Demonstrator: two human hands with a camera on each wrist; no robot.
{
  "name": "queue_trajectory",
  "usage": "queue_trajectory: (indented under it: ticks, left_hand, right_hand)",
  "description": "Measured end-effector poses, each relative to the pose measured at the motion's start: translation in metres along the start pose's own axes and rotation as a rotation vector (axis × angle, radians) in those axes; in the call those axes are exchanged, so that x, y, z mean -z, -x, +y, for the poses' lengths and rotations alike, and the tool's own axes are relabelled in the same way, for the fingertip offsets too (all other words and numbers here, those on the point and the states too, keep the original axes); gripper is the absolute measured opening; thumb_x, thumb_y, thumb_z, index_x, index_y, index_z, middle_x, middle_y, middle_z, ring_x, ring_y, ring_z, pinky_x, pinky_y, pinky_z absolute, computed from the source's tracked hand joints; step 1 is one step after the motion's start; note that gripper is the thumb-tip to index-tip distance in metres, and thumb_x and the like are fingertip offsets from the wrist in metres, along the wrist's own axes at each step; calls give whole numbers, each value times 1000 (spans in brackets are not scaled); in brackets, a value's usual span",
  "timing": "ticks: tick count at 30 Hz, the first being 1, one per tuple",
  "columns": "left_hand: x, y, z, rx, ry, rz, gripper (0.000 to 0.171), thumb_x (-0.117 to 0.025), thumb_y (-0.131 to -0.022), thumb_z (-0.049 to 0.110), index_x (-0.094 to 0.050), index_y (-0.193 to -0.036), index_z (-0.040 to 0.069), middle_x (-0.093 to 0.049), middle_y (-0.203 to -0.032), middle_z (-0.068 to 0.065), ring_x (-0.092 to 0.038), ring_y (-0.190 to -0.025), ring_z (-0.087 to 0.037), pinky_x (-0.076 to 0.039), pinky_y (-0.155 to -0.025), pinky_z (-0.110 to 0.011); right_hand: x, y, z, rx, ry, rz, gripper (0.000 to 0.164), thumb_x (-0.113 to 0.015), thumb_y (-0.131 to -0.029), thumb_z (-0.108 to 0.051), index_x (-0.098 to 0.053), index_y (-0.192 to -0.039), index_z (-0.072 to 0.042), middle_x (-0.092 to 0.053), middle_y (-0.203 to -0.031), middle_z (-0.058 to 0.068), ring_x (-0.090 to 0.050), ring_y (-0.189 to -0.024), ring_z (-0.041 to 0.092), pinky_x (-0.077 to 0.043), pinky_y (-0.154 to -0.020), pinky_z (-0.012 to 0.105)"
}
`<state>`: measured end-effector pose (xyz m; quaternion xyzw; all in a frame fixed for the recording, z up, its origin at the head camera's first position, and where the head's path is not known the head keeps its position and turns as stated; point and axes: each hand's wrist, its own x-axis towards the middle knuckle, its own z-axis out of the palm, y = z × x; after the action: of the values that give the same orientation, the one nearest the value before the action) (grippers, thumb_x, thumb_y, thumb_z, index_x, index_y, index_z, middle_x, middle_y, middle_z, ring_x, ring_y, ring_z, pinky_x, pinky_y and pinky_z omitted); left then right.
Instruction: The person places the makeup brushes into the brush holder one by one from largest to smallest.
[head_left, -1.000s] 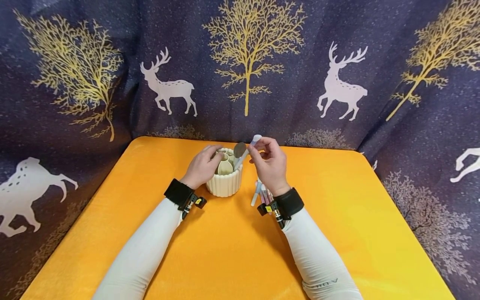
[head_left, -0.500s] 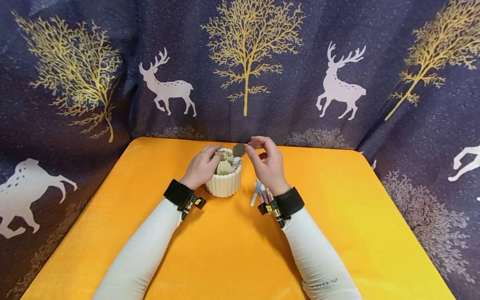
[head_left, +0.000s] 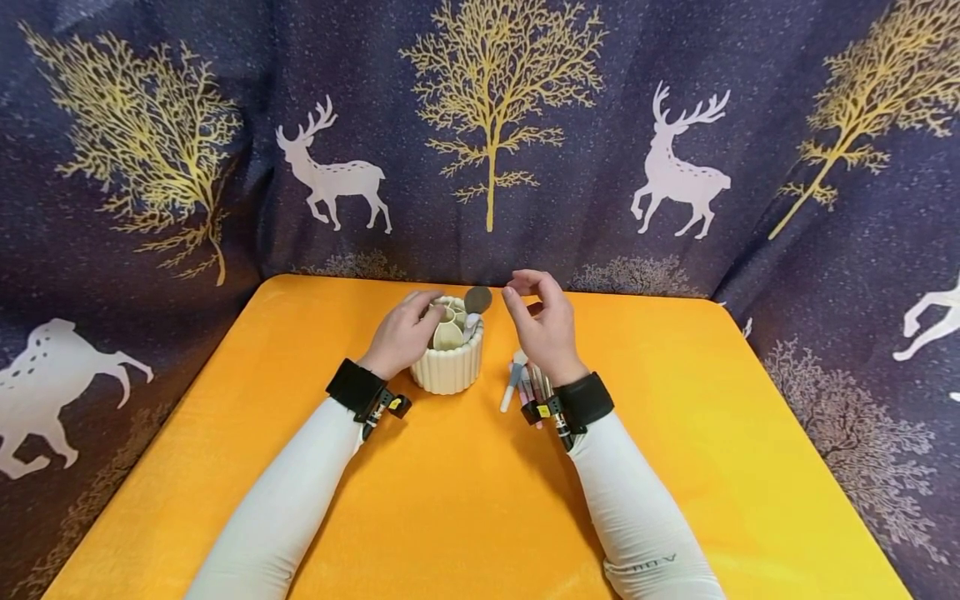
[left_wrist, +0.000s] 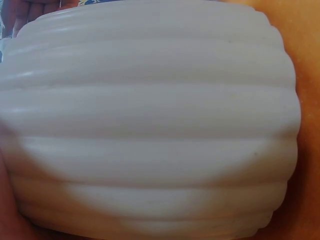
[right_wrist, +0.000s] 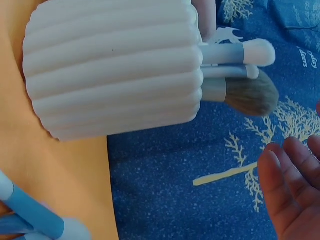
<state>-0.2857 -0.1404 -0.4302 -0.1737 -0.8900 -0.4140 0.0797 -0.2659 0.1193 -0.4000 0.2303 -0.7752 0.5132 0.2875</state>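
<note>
Brushes [head_left: 513,382] lying on the worktop [head_left: 427,500] near the cup [head_left: 447,371] should be light and soft-headed; pinch their likely stiff handles. Right hand [head_left: 549,327]: fingers loose, empty. Left hand [head_left: 403,335]: gripping the cup.

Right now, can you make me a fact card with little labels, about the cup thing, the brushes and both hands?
Holder: cream-coloured, ribbed outside, divided inside, upright on the orange table
Brushes in holder: three show: a big one with dark bristles, a white-tipped one and a thin one
Loose brushes: a bunch lying right of the holder; partly covered, so I can't count them
Left hand: holding the holder's left side
Right hand: open, holding nothing, apart from the holder
</note>
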Motion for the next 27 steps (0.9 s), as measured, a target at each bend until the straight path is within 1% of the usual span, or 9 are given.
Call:
queue_trajectory:
  ticks: [2,4,10,13,19,27]
  left_hand:
    - [0,0,0,-2,-2,3,53,-45,-120,37,-58,-161,6,-59,-159,-16,-54,-148,-37,-42,-124,-57]
    - [-1,-1,0,-4,-5,4,53,-46,-120,38,-59,-160,6,-59,-158,-16,-55,-148,-37,-42,-124,-57]
    - [-2,-1,-1,-6,2,6,53,-46,-120,38,-59,-160,6,-59,-158,-16,-55,-148,-38,-42,-123,-58]
    - [-2,-2,-2,-6,6,4,53,-46,-120,38,-59,-160,6,-59,-159,-16,-55,-148,-37,-43,-123,-58]
    - [-1,-2,-1,-11,9,-2,55,-46,-120,40,-58,-161,6,-59,-158,-16,-55,-147,-37,-43,-123,-58]
    - [-1,-1,-2,-8,11,-1,55,-45,-121,41,-57,-162,7,-58,-160,-16,-55,-147,-37,-42,-123,-57]
  right_hand:
    - [1,-1,2,-13,5,5,29,-69,-113,-16,-68,-137,0,-73,-119,15,-71,-109,29,-55,-80,44]
    - [3,-1,4,-27,12,12,28,-69,-113,-15,-69,-137,0,-73,-119,15,-71,-109,29,-55,-80,45]
    - [8,-3,8,-78,9,30,29,-69,-112,-15,-69,-137,0,-73,-118,15,-70,-110,32,-53,-81,35]
    - [12,-3,11,-109,18,32,30,-69,-113,-17,-68,-138,-1,-73,-119,15,-70,-111,32,-52,-81,33]
    - [17,-5,17,-173,50,37,31,-69,-113,-19,-68,-139,-2,-73,-120,14,-70,-112,29,-54,-84,36]
    - [22,-5,26,-245,92,21,35,-70,-113,-23,-67,-141,-2,-72,-121,16,-69,-115,33,-52,-87,40]
